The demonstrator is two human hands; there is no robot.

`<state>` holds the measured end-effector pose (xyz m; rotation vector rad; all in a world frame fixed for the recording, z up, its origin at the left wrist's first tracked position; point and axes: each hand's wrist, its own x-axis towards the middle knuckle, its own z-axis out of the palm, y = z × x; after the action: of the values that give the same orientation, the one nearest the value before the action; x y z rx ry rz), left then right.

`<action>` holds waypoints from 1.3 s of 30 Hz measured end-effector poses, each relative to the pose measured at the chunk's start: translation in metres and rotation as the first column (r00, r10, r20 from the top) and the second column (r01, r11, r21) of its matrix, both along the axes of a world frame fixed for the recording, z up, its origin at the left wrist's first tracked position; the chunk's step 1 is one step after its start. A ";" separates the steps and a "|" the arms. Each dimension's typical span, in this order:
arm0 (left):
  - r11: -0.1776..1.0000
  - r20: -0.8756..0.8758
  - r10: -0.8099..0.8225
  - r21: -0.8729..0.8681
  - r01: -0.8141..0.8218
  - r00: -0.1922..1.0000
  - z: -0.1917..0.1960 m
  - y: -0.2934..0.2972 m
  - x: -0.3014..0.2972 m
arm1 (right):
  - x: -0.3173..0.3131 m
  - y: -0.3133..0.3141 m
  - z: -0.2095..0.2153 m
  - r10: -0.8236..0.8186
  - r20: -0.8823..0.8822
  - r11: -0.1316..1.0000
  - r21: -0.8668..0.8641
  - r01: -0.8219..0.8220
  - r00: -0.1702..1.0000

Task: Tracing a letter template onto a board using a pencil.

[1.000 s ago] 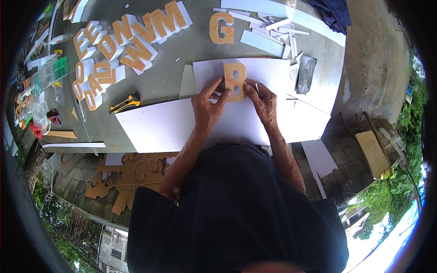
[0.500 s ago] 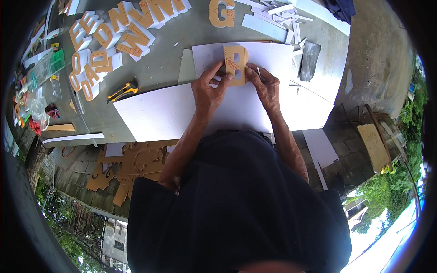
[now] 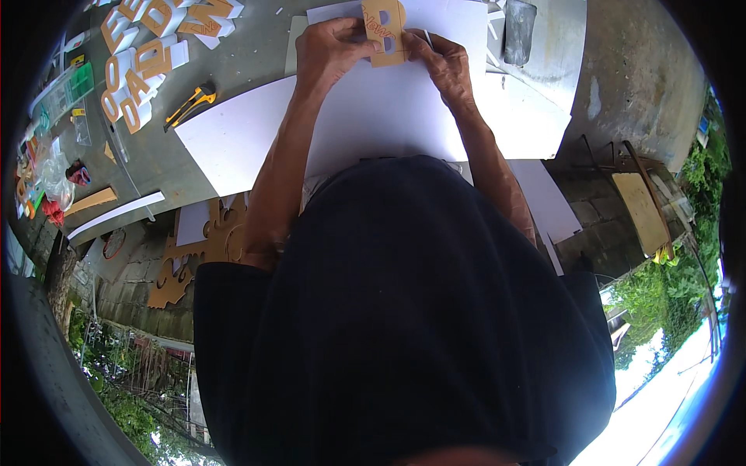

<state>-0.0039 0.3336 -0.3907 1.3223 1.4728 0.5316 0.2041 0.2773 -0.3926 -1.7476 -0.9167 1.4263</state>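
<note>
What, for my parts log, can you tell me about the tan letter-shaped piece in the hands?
The letter-shaped piece has a flat tan face that looks like fibreboard or card, with two openings one above the other and reddish markings across it. It sits at the picture's upper edge, its top leaning slightly left. The left hand grips its left side, the right hand its lower right edge. The white sheet lies beneath; whether they touch is unclear.

From the sheet (image 3: 373,116) on the counter (image 3: 264,50), the held letter (image 3: 374,35) is at twelve o'clock, a block (image 3: 519,33) at two. A strip (image 3: 116,214) lies at eight, the knife (image 3: 199,99) at nine, other letters (image 3: 149,60) at ten.
</note>
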 end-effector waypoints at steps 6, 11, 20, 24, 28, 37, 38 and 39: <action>0.993 -0.051 -0.112 0.040 0.114 0.992 0.011 0.001 0.002 | 0.000 -0.002 -0.003 -0.003 0.038 0.998 0.068 0.000 0.999; 0.964 -0.212 0.012 0.261 0.045 0.977 0.017 -0.023 0.011 | 0.002 -0.003 -0.007 0.007 0.056 0.996 0.088 -0.012 0.998; 0.884 -0.455 -0.034 0.401 0.239 0.890 0.009 -0.028 0.019 | 0.018 -0.010 0.009 -0.068 -0.148 0.985 0.148 0.090 0.987; 0.880 -0.436 -0.066 0.398 0.258 0.898 0.004 -0.027 0.019 | 0.017 -0.011 0.029 -0.142 0.178 0.882 0.469 0.043 0.974; 0.877 -0.387 -0.049 0.425 0.225 0.921 -0.005 -0.022 0.013 | 0.033 -0.023 0.053 -0.081 0.310 0.959 0.283 -0.011 0.947; 0.865 -0.162 -0.121 0.467 0.184 0.979 -0.007 -0.017 0.009 | 0.015 -0.029 0.040 -0.150 0.167 0.923 0.377 0.078 0.974; 0.863 -0.111 -0.118 0.480 0.157 0.987 -0.004 -0.018 0.011 | 0.013 -0.028 0.040 -0.151 0.205 0.918 0.391 0.060 0.967; 0.855 -0.141 -0.086 0.497 0.145 0.986 -0.002 -0.021 0.012 | 0.009 -0.026 0.039 -0.121 0.250 0.916 0.402 0.011 0.961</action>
<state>0.0083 0.3129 -0.3923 1.8694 1.3806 0.8137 0.2128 0.2511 -0.3535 -1.6608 -1.1859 0.8870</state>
